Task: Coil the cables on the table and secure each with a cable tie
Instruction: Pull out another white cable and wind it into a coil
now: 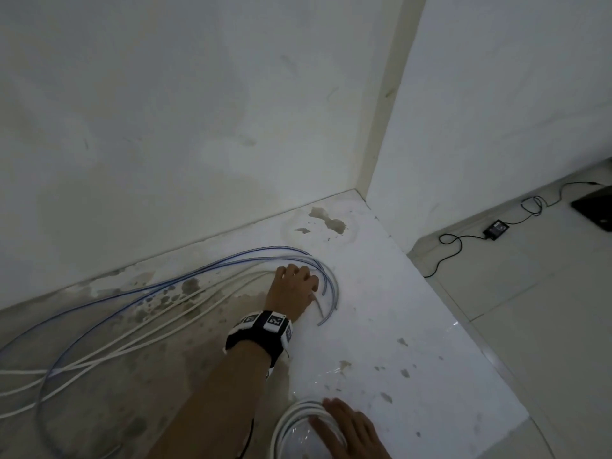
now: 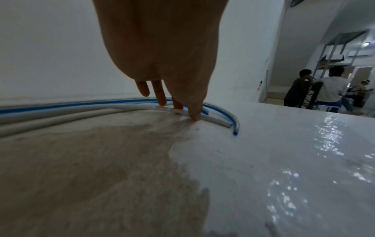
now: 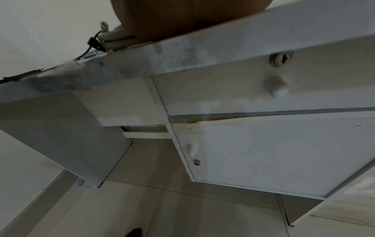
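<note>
Several long white cables (image 1: pixel 165 313) and blue-cored clear cables (image 1: pixel 132 293) stretch loose across the worn table (image 1: pixel 414 309) from the left, their ends curving near the back wall. My left hand (image 1: pixel 294 286) is arched over those ends. In the left wrist view its thumb and forefinger (image 2: pixel 185 112) pinch one white cable (image 2: pixel 61 115), with the blue cables (image 2: pixel 61 105) just behind. My right hand (image 1: pixel 351 429) lies flat on a coiled white cable (image 1: pixel 291 419) at the front edge. A black tie (image 3: pixel 94 44) binds that coil (image 3: pixel 117 36).
The wall runs close behind the cables. The table's right edge drops to a tiled floor, where a black adapter (image 1: pixel 495 228) and its cord lie. Drawers with a knob (image 3: pixel 276 86) sit under the front edge. People (image 2: pixel 324 89) stand far off.
</note>
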Motion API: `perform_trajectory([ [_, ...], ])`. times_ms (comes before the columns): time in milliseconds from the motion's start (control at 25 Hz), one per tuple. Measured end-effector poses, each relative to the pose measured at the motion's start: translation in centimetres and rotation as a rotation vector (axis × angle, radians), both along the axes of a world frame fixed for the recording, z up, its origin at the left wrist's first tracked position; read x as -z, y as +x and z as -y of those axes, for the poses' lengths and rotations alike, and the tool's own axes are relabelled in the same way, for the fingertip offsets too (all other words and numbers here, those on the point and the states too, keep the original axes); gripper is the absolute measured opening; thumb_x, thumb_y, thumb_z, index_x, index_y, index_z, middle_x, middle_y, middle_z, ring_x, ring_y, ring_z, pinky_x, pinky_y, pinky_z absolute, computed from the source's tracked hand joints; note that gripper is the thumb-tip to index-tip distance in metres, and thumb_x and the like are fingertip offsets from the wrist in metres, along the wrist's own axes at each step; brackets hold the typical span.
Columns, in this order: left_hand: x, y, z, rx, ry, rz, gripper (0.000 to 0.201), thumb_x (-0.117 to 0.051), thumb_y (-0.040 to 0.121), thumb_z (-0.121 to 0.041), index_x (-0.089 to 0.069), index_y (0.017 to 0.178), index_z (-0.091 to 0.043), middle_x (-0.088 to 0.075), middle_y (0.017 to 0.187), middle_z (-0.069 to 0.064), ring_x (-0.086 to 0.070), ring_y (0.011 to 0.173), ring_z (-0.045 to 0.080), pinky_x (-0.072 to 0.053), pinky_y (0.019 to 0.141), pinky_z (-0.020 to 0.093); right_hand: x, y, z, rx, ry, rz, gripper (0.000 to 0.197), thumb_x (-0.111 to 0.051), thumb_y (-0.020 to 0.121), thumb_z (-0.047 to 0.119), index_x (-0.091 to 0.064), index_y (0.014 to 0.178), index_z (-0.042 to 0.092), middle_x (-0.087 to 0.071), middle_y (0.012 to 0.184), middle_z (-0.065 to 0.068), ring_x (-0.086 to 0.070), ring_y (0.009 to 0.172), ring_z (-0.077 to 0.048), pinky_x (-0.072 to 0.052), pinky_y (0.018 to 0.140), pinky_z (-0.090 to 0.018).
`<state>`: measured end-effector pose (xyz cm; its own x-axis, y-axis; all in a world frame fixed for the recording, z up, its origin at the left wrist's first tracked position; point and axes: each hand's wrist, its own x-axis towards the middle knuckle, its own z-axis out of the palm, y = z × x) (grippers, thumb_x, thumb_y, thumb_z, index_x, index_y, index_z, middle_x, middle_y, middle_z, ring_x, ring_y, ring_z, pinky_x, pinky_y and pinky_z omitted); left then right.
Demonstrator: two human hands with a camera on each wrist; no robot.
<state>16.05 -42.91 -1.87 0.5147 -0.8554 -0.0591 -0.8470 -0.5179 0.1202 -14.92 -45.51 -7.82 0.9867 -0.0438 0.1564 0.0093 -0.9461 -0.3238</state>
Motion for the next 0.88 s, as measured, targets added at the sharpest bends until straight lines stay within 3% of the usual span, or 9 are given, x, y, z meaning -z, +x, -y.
perform_trajectory([
  [120, -1.0, 0.2, -0.8, 0.062, -0.055, 0.026, 0.025, -0.082, 0.064, -0.030, -0.063, 0.077, -0.023, -0.062, 0.080, -0.002, -0.062, 0.075, 0.024, -0.052, 0.079, 0.041, -0.2, -0.3, 0.1, -0.035, -0.004, -0.028, 0.055, -0.061, 0.082, 0.061, -0.063, 0.130, 0.035, -0.063, 0.136, -0.001, -0.052, 0.126, -0.017, -0.036, 0.097, -0.032],
  [240, -3.7, -0.3, -2.6, 0.082, -0.182, -0.079, 0.012, -0.062, 0.086, -0.032, -0.059, 0.092, -0.023, -0.060, 0.091, -0.004, -0.060, 0.081, 0.020, -0.044, 0.092, 0.038, -0.5, -0.4, 0.0, -0.056, 0.036, -0.082, 0.063, -0.056, 0.083, 0.067, -0.057, 0.136, 0.033, -0.057, 0.142, -0.002, -0.048, 0.130, -0.019, -0.034, 0.099, -0.034],
  [360, -7.8, -1.9, -5.2, 0.100, -0.162, -0.146, 0.016, -0.052, 0.094, -0.039, -0.055, 0.100, -0.024, -0.054, 0.096, -0.004, -0.053, 0.080, 0.016, -0.037, 0.079, 0.027, -1.6, -0.7, 0.2, -0.068, 0.074, -0.121, 0.068, -0.053, 0.086, 0.063, -0.045, 0.145, 0.032, -0.052, 0.147, -0.002, -0.042, 0.135, -0.019, -0.027, 0.108, -0.033],
  [440, -10.0, -3.7, -7.7, 0.094, -0.088, -0.186, 0.020, -0.051, 0.096, -0.043, -0.055, 0.101, -0.023, -0.052, 0.098, -0.003, -0.052, 0.077, 0.016, -0.033, 0.069, 0.025, -2.9, -0.8, 0.5, -0.068, 0.135, -0.087, 0.065, -0.050, 0.089, 0.059, -0.041, 0.148, 0.032, -0.046, 0.150, 0.001, -0.046, 0.134, -0.018, -0.025, 0.112, -0.029],
  [520, -11.5, -5.4, -10.2, 0.057, -0.004, -0.218, 0.025, -0.049, 0.097, -0.045, -0.058, 0.103, -0.023, -0.054, 0.099, -0.003, -0.051, 0.079, 0.015, -0.032, 0.067, 0.025, -4.8, -0.1, 0.5, -0.001, 0.253, -0.033, 0.056, -0.044, 0.094, 0.060, -0.040, 0.145, 0.039, -0.052, 0.138, 0.007, -0.056, 0.121, -0.012, -0.037, 0.104, -0.026],
  [640, -12.5, -7.6, -13.3, -0.015, 0.049, -0.204, 0.028, -0.048, 0.097, -0.048, -0.062, 0.105, -0.025, -0.062, 0.100, -0.004, -0.055, 0.087, 0.016, -0.033, 0.068, 0.026, -8.8, 3.2, -0.4, 0.198, 0.505, 0.079, 0.050, -0.038, 0.092, 0.069, -0.038, 0.138, 0.050, -0.058, 0.117, 0.018, -0.056, 0.105, 0.003, -0.046, 0.088, -0.020],
  [760, -13.3, -8.9, -15.5, -0.061, -0.033, -0.256, 0.027, -0.053, 0.095, -0.046, -0.065, 0.099, -0.021, -0.064, 0.093, -0.003, -0.051, 0.079, 0.013, -0.035, 0.066, 0.026, -12.0, 7.5, -1.5, 0.091, 0.533, 0.101, 0.047, -0.042, 0.095, 0.060, -0.046, 0.136, 0.038, -0.054, 0.119, 0.015, -0.059, 0.099, 0.002, -0.051, 0.080, -0.019],
  [880, -14.8, -9.4, -18.0, -0.120, -0.207, -0.313, 0.025, -0.064, 0.090, -0.041, -0.066, 0.086, -0.016, -0.057, 0.075, -0.006, -0.047, 0.068, 0.010, -0.034, 0.059, 0.021, -14.4, 10.3, -2.5, -0.055, 0.383, 0.151, 0.028, -0.037, 0.102, 0.048, -0.056, 0.112, 0.032, -0.054, 0.102, 0.011, -0.057, 0.078, -0.005, -0.053, 0.066, -0.033],
])
